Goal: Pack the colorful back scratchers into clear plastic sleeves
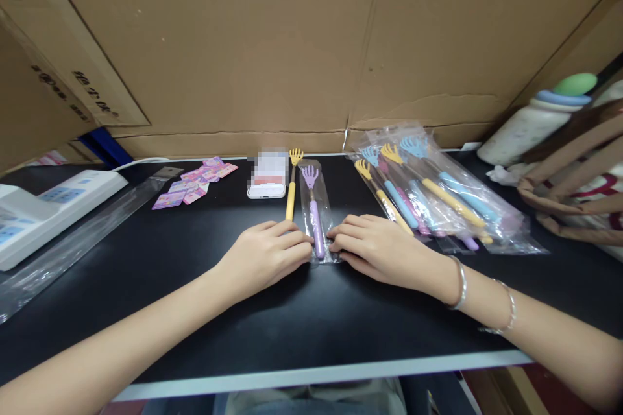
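A purple back scratcher (pixel 317 227), its claw end pointing away from me, lies inside a narrow clear plastic bag (pixel 327 204) on the black table. My left hand (pixel 272 249) pinches the bag's lower left edge. On the opposite edge, the fingers of my right hand (pixel 379 248) are closed at the bag's lower right side. A yellow back scratcher (pixel 291 200) without a visible bag lies just left of it, the lower end of its handle hidden behind my left hand. Beyond my right hand, several bagged back scratchers (pixel 440 194) in blue, yellow and purple lie in a pile.
Small printed cards (pixel 187 187) and a phone (pixel 266 189) lie toward the back. On the left are a long clear plastic sleeve (pixel 92 233) and a white power strip (pixel 63 207). A bottle (pixel 528 126) and a brown-handled bag (pixel 549 172) stand right. Cardboard (pixel 253 45) walls the back.
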Motion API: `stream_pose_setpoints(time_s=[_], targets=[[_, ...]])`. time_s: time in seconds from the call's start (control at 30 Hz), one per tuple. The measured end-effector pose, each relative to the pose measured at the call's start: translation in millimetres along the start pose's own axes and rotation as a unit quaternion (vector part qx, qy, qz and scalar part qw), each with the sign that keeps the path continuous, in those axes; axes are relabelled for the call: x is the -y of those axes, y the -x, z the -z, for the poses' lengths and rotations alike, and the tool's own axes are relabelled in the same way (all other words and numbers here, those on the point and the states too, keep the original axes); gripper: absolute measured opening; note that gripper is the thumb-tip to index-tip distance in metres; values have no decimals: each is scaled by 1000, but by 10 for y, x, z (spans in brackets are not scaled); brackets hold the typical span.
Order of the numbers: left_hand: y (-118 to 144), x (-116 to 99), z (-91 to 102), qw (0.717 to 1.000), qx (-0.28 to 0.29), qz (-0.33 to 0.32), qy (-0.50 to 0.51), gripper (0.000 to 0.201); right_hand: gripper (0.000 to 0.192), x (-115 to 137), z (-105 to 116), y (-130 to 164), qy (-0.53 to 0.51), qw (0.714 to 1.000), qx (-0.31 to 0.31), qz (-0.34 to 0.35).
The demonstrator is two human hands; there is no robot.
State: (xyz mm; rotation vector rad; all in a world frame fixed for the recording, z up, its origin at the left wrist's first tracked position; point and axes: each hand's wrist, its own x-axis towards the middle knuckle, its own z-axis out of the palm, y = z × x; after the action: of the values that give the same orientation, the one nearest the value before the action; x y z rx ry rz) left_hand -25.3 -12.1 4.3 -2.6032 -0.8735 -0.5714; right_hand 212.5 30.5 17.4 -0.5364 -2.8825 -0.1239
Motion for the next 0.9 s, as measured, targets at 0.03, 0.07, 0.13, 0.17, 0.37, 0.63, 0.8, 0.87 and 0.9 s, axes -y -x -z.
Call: stream_pose_setpoints(time_s=[0.03,0.07,0.13,0.17,0.37,0.63,0.8,0.87,0.9], targets=[[0,-1,3,1000,2,1,2,19,15,6,9,-1,-9,1000,4,-5],[1,-2,6,1000,4,3,4,19,14,11,17,-2,-17,1000,6,-10],[0,-2,11,1000,7,5,8,20,12,20,32,-5,-29,999,8,-16],[-1,-1,12,1000,8,6,10,20,12,22,40,-7,-35,999,8,-18],[8,10,-1,1000,9,8,12,18,12,5,70,-11,-53,998,18,-16],[25,26,-12,998,31,24,41,15,17,-42,95,16,-64,996,54,-3],[27,16,-5,995,52,46,68,13,24,-38,90,20,-72,996,57,-11],[24,10,2,994,55,51,81,16,28,-31,84,23,-70,996,58,-16],[21,7,5,993,54,52,87,17,29,-28,83,24,-69,996,58,-17]])
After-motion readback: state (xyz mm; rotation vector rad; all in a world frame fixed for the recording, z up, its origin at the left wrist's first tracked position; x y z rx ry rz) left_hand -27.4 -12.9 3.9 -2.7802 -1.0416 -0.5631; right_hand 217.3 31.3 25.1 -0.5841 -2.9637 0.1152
